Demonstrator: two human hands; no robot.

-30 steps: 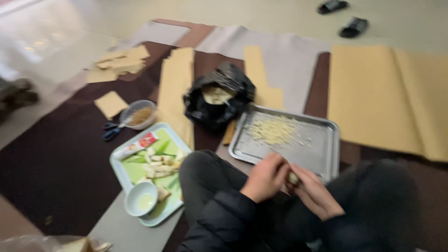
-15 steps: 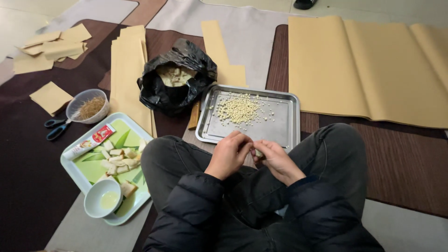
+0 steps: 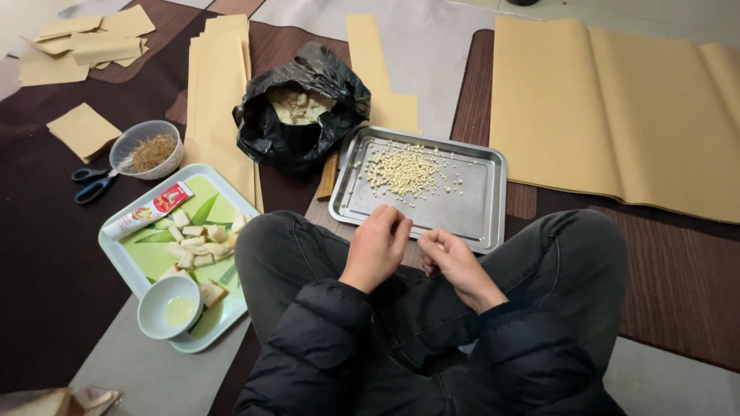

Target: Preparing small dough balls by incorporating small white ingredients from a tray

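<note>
- while the person sits cross-legged on the floor, both hands meet just in front of the near rim of the metal tray (image 3: 484, 231).
- the left hand (image 3: 378, 246) is curled loosely, fingers bent inward; whether it holds anything cannot be told.
- the right hand (image 3: 455, 262) is pinched, fingertips drawn together as if on something tiny, but the piece itself is too small to see.
- the pellets (image 3: 401, 169), small and pale, lie in a heap at the far left of the tray, with a few strays scattered toward the middle.
- judging by the tray, a fair heap is made, yet most of the tray floor is bare, so the work looks partly done.
- the black bag (image 3: 304, 115), just beyond the tray, stands open with pale lumpy stuff inside, so there seems to be more to work through.
- to the left, a green tray (image 3: 127, 266) carries pale cut chunks, a tube and a white bowl (image 3: 169, 306); scissors (image 3: 92, 183) and a bowl of brown fibres (image 3: 148, 148) lie past it.
- tan paper sheets (image 3: 617, 108) cover the floor around.
</note>
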